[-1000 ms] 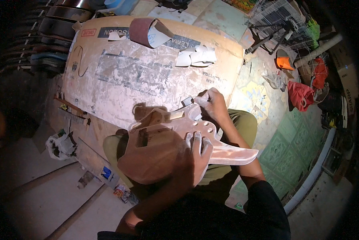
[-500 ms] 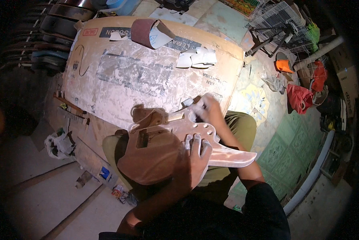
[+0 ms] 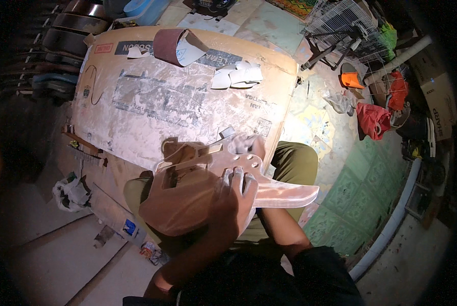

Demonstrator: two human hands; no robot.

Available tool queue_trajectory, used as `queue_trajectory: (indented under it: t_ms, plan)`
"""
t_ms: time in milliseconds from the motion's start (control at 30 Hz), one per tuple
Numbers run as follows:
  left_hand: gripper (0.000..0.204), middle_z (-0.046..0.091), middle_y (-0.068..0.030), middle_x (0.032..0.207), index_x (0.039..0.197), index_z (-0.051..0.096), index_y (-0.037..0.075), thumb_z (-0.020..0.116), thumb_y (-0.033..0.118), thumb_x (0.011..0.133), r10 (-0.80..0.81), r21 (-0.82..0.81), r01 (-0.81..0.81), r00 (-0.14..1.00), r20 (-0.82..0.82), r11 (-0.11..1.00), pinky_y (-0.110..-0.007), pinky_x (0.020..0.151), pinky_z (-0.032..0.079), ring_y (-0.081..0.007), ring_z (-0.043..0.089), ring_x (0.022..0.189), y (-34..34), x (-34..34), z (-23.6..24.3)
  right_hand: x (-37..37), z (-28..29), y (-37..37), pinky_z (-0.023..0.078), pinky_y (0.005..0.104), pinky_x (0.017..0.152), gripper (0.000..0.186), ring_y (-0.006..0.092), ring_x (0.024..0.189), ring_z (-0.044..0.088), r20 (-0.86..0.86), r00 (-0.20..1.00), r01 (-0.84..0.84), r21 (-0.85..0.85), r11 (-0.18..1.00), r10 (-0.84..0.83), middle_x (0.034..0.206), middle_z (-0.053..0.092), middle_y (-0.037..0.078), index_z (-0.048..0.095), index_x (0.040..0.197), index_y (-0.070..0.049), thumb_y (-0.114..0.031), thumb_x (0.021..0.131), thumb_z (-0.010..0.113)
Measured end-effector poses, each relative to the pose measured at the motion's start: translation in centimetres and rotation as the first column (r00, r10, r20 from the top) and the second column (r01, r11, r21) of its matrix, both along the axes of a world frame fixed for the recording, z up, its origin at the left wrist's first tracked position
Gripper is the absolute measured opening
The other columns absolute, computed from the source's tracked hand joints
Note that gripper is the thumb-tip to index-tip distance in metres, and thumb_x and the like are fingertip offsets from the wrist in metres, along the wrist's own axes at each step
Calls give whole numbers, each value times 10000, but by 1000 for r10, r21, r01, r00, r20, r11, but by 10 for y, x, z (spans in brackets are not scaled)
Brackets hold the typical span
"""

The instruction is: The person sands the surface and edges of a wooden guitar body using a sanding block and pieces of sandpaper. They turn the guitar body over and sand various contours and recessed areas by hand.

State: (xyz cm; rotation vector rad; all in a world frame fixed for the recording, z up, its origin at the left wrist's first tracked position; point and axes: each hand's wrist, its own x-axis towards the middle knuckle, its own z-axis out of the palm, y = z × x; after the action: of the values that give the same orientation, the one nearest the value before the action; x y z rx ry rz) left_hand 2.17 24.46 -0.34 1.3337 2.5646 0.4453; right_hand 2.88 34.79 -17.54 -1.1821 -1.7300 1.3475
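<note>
We have lowered our right hand, its blurred grip unclear, to the far edge of the brown wooden guitar body across our olive-clad knees, likely working there, our left hand spread on it.

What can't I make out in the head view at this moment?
In the head view:
Right hand: motion-blurred, so anything in its fingers can't be told.
Right forearm: partly hidden by the wooden body.
Wooden body's underside: faces away from the camera.
Left hand: covers part of the wood.
Patterned mat: cut off by the top edge.
</note>
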Motion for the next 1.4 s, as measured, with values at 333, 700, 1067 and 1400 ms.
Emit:
queue_trajectory:
  t_ms: [333,700,1067,1400]
  plan:
    - [325,569,-181,1213,1166,594,111,597,122,841,-33,-121,55,983,178,991,-432,898,502,-353,568,1111,17,-20,29,20,-14,-9,386,359,611,384,206,677,457,-80,996,-29,227,974,48,720,451,62,429,721,-58,-209,824,766]
    - [488,529,-234,1231,1210,545,57,706,142,757,-70,-62,83,981,181,995,-494,844,498,-430,571,1062,10,-25,16,22,-13,-21,388,364,608,392,206,668,453,-59,995,-60,218,974,75,709,453,63,433,717,-55,-226,828,768]
    - [406,552,-176,1141,1213,542,127,622,94,816,-59,-175,95,979,197,980,-419,753,514,-330,640,854,21,-35,31,21,-11,-22,389,369,605,402,206,658,450,-43,996,-61,217,974,72,699,455,64,438,712,-52,-243,831,770]
    - [378,560,-195,1090,1191,551,96,591,78,816,-48,-166,84,976,211,983,-446,771,511,-365,627,882,22,-37,36,27,-8,-25,390,374,602,411,206,650,447,-28,994,-101,212,972,110,689,457,66,442,708,-49,-258,835,772]
